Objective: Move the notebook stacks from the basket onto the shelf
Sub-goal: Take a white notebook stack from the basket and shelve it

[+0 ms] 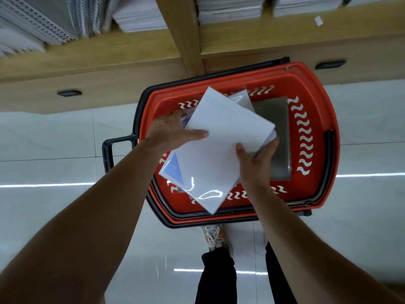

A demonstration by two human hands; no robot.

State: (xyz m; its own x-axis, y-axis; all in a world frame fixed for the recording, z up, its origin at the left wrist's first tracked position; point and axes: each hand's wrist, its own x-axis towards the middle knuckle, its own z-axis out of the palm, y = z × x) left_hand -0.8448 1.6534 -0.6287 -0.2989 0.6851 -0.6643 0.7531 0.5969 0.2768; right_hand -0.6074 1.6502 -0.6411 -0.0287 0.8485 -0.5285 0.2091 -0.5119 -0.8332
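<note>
glossy tile floor [54,139] | wooden shelf [135,47] | red basket [315,119] | left hand [171,130], right hand [255,163] both gripping notebook stack [219,150] edges above basket

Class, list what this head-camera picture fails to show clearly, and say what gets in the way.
1. Head view: most of the inside of the basket, covered by the notebook stack.
2. Head view: fingertips of the left hand, tucked behind that stack.
3. Head view: piles on the shelf, blurred and cut by the top edge.
4. Head view: print on the stack's cover, too faint.
</note>
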